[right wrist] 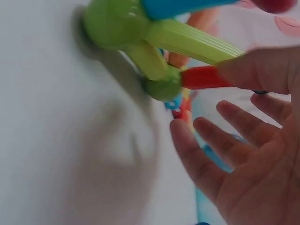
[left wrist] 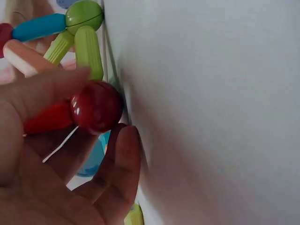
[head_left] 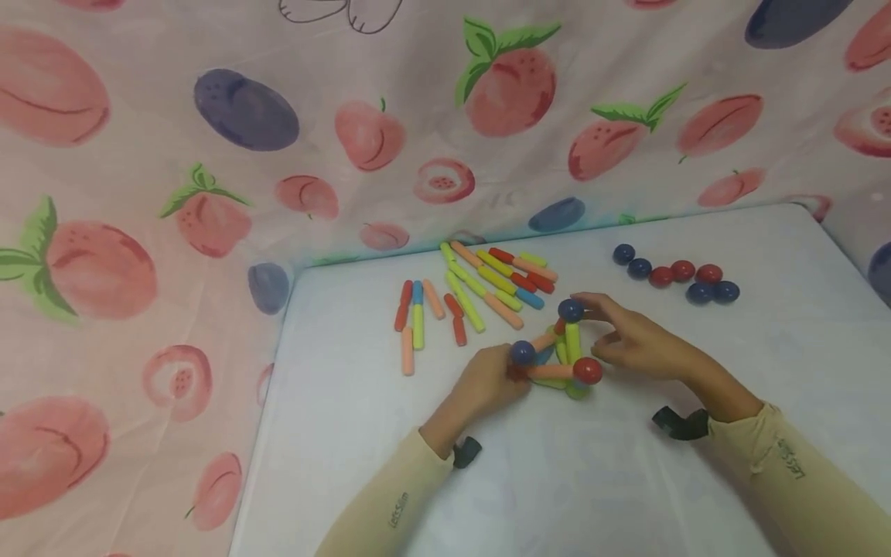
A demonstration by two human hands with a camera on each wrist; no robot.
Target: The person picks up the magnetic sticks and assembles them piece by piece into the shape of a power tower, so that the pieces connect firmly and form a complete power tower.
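Observation:
A frame of coloured sticks and balls stands on the table between the hands. Blue balls [head_left: 571,310] and a red ball [head_left: 588,370] sit at its upper corners, joined by peach sticks [head_left: 551,372]; green balls [right wrist: 163,84] lie at its base. My left hand [head_left: 489,381] grips the frame's lower left, thumb and fingers around a low red ball [left wrist: 97,107] with a red stick [left wrist: 49,117] on it. On the far right side, my right hand [head_left: 643,344] has its fingers spread, the index fingertip at the blue ball. Its thumb overlaps a red stick [right wrist: 206,77] in the right wrist view.
Several loose sticks [head_left: 497,281] in yellow, red, peach and blue lie behind the frame, with more sticks [head_left: 418,325] to the left. Loose red and blue balls [head_left: 683,270] sit at the back right. A fruit-print cloth [head_left: 390,201] hangs behind the white table [head_left: 334,480].

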